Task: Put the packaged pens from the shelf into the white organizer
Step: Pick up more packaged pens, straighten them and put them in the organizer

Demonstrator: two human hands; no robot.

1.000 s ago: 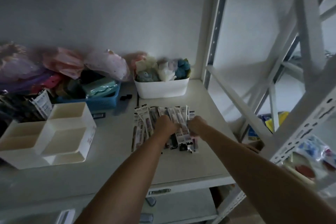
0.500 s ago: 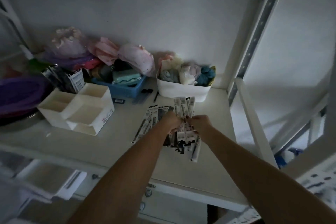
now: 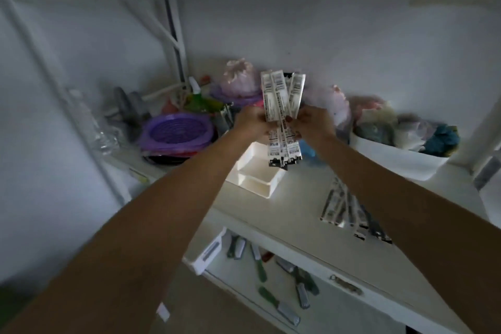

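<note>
A bundle of packaged pens (image 3: 282,100) stands upright in the air, gripped from both sides by my left hand (image 3: 250,123) and my right hand (image 3: 311,123). Its lower ends hang just above the white organizer (image 3: 254,179), which sits on the shelf (image 3: 271,214) and is partly hidden by my left forearm. Several more packaged pens (image 3: 341,206) lie flat on the shelf to the right, partly covered by my right forearm.
A purple basket (image 3: 176,131) sits left of the organizer, a white bin of fabric items (image 3: 398,154) at the right. Pink bags (image 3: 238,81) line the back wall. A lower shelf holds green-handled tools (image 3: 261,271). Metal uprights (image 3: 176,43) frame the rack.
Both hands lifted a bundle of pens off the shelf and carried it left and up over the organizer. The camera view swung left, showing the purple basket.
</note>
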